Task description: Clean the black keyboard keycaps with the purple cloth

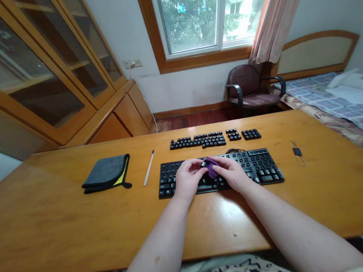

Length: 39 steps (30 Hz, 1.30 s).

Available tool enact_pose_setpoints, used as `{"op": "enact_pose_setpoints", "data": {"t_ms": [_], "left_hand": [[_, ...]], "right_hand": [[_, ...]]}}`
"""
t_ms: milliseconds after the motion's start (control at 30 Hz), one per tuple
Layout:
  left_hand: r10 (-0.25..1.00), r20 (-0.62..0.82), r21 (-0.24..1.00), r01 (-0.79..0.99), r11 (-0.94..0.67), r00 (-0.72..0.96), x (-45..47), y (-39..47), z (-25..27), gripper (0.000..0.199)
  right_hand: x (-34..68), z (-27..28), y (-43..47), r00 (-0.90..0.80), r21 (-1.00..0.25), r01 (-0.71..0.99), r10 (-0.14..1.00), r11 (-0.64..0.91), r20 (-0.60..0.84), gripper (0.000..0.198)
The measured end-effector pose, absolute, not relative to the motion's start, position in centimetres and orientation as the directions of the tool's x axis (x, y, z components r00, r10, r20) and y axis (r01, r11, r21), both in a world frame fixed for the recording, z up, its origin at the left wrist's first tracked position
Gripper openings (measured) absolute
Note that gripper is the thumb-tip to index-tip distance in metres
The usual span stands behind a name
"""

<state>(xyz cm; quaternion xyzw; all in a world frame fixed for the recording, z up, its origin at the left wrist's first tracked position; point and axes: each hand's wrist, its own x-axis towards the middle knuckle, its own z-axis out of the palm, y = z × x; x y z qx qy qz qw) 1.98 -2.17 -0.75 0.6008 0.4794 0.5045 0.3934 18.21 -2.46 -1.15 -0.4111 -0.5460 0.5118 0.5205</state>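
Left hand (187, 180) and right hand (235, 173), fingers curled, pinch a purple item (211, 168) over the keyboard (262, 167), obscuring its middle. Loose keys (214, 140) lie behind; brush (149, 167) and folded towel (106, 172) left, wire tool (297, 152) right.

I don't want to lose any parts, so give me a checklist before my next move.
1. Purple cloth held in the right hand: ok.
2. Small item in the left hand is a keycap: cannot tell, too small.
3. Loose keycaps grouped behind the keyboard: ok.
4. Full set on the keyboard: not ok, many keycaps are off.
5. Wire keycap puller in view, right of the keyboard: ok.
6. Slim brush in view, left of the keyboard: ok.
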Motion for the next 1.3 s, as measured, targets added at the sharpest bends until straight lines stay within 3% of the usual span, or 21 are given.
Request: {"op": "enact_pose_setpoints", "data": {"t_ms": [200, 333, 633, 900, 1033, 1300], "left_hand": [[0.952, 0.305, 0.936, 0.175, -0.304, 0.020, 2.30, -2.13, -0.33, 0.018], [0.942, 0.335, 0.934, 0.137, -0.331, -0.009, 2.26, -2.36, -0.09, 0.016], [0.928, 0.363, 0.904, 0.210, -0.372, 0.082, 2.07, -2.53, -0.42, 0.017], [0.917, 0.386, 0.913, 0.099, -0.395, 0.095, 2.44, -2.57, -0.74, 0.015], [0.926, 0.364, 0.925, 0.077, -0.372, 0.096, 2.58, -2.63, -0.79, 0.016], [0.960, 0.270, 0.958, 0.076, -0.276, 0.078, 2.74, -2.65, -0.53, 0.017]], "right_hand": [[18.51, -0.91, -2.71, -0.221, -0.983, -0.157, 0.966, 0.097, 0.131, 0.052], [18.20, -1.01, -2.72, -0.196, -0.971, -0.231, 0.974, 0.063, 0.110, 0.054], [18.15, -1.07, -2.98, -0.128, -0.994, -0.047, 0.986, 0.103, 0.109, 0.033], [18.70, -1.16, -3.20, -0.083, -0.874, 0.263, 0.912, 0.408, 0.401, 0.020], [18.66, -1.35, -3.43, -0.049, -0.855, 0.282, 0.897, 0.435, 0.440, 0.017], [18.51, -1.16, -3.25, 0.036, -0.934, 0.183, 0.947, 0.307, 0.318, 0.010]]}}
